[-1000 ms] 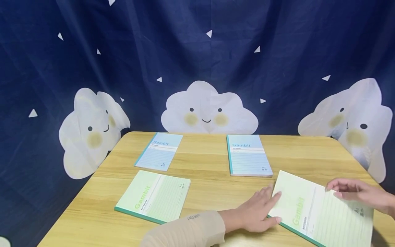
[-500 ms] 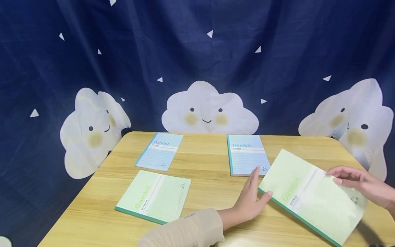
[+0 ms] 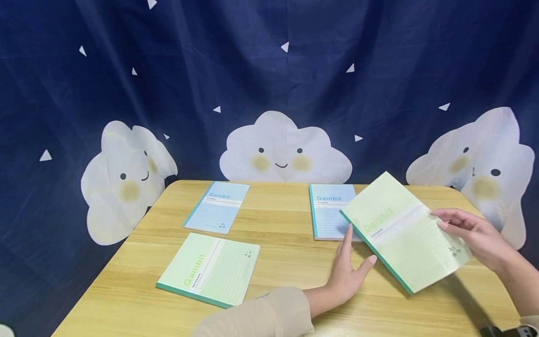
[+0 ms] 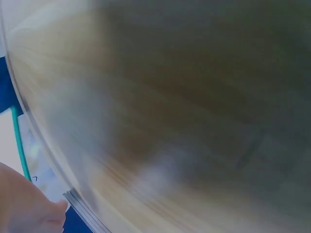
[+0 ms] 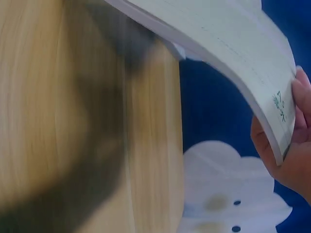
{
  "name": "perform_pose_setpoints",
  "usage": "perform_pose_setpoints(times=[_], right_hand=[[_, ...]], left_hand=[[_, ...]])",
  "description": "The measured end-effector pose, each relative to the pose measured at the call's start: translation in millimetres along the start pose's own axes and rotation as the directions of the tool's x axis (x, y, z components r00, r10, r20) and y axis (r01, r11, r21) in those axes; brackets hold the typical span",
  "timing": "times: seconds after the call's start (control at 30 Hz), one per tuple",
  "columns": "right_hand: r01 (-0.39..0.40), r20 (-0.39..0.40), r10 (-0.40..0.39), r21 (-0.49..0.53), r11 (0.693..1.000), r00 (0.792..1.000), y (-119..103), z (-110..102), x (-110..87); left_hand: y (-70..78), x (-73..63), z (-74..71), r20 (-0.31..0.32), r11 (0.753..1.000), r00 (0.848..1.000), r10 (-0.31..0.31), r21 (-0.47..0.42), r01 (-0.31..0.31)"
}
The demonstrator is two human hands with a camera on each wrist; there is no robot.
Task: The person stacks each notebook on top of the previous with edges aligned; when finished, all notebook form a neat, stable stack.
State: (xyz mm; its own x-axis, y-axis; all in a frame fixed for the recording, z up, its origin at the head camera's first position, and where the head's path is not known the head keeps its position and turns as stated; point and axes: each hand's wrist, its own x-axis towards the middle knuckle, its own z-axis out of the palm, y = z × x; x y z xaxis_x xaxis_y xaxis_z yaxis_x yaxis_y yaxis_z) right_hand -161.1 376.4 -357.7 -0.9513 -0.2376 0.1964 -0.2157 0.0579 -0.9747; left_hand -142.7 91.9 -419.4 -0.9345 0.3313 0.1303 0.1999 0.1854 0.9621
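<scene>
My right hand [image 3: 477, 238] pinches a light green notebook [image 3: 404, 243] at its right edge and holds it tilted above the table. In the right wrist view, the notebook [image 5: 243, 63] bows, thumb and fingers of the right hand [image 5: 291, 150] on either side of one end. My left hand [image 3: 345, 276] stays near the green spine, thumb and fingers straight and spread, fingertips right at the spine's edge. The raised notebook overlaps a blue notebook [image 3: 328, 217] lying behind it. Only part of the left hand [image 4: 26, 206] shows in the left wrist view.
Another green notebook [image 3: 231, 267] lies on the left of the wooden table [image 3: 282, 262], with a second blue notebook [image 3: 219, 208] behind it. A dark blue curtain [image 3: 252, 70] with printed clouds hangs behind the table. Something black shows at the bottom right corner.
The right hand has lifted the green notebook off the table, tilting it up and bringing it left and back over the right blue notebook. The left hand's fingers have come up off the table.
</scene>
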Motion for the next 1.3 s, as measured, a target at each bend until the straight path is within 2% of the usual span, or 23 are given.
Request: perform_pose_setpoints(times=[0.07, 0.17, 0.4, 0.57, 0.73, 0.8, 0.9, 1.0, 1.1, 1.23, 1.3], right_hand=[[0.008, -0.001, -0.008, 0.080, 0.997, 1.000, -0.7, 6.3, 4.5], [0.035, 0.001, -0.036, 0.192, 0.981, 0.999, -1.4, 16.1, 10.8], [0.073, -0.098, -0.040, 0.366, 0.928, 0.994, -4.3, 42.8, 20.8], [0.091, -0.196, -0.007, 0.422, 0.902, 0.981, -8.2, 58.6, 25.5], [0.091, -0.261, 0.033, 0.450, 0.888, 0.965, -10.4, 69.0, 29.4], [0.069, -0.273, 0.064, 0.453, 0.889, 0.960, -10.9, 71.7, 30.9], [0.016, -0.259, 0.100, 0.414, 0.910, 0.961, -10.3, 73.5, 32.5], [-0.032, -0.200, 0.107, 0.346, 0.938, 0.974, -8.4, 73.7, 32.5], [-0.057, -0.124, 0.091, 0.256, 0.965, 0.988, -6.0, 73.6, 32.4], [-0.088, -0.061, 0.096, 0.128, 0.988, 0.993, -2.4, 73.9, 31.9], [-0.095, -0.050, 0.100, 0.084, 0.992, 0.994, -1.0, 75.1, 32.2]], left_hand=[[0.5, 1.4, 3.1, -0.012, 0.999, 1.000, -0.025, -0.040, 0.024], [1.6, 4.3, 6.8, -0.019, 0.996, 0.999, -0.031, -0.082, 0.029], [7.5, 7.4, 8.8, -0.031, 0.981, 0.999, -0.016, -0.194, 0.010], [11.1, 10.5, -1.1, -0.083, 0.978, 0.995, 0.048, -0.198, -0.063], [15.4, 16.0, -15.1, -0.093, 0.978, 0.990, 0.109, -0.166, -0.124], [16.3, 18.1, -20.3, -0.094, 0.978, 0.989, 0.115, -0.161, -0.130], [16.5, 22.4, -28.1, -0.093, 0.980, 0.989, 0.114, -0.154, -0.128], [16.2, 27.4, -35.9, -0.108, 0.978, 0.988, 0.110, -0.165, -0.127], [16.0, 32.1, -44.7, -0.119, 0.977, 0.990, 0.076, -0.189, -0.098], [12.8, 37.3, -58.3, -0.094, 0.973, 0.995, 0.031, -0.227, -0.052], [10.8, 39.6, -65.4, -0.073, 0.974, 0.997, 0.039, -0.218, -0.055]])
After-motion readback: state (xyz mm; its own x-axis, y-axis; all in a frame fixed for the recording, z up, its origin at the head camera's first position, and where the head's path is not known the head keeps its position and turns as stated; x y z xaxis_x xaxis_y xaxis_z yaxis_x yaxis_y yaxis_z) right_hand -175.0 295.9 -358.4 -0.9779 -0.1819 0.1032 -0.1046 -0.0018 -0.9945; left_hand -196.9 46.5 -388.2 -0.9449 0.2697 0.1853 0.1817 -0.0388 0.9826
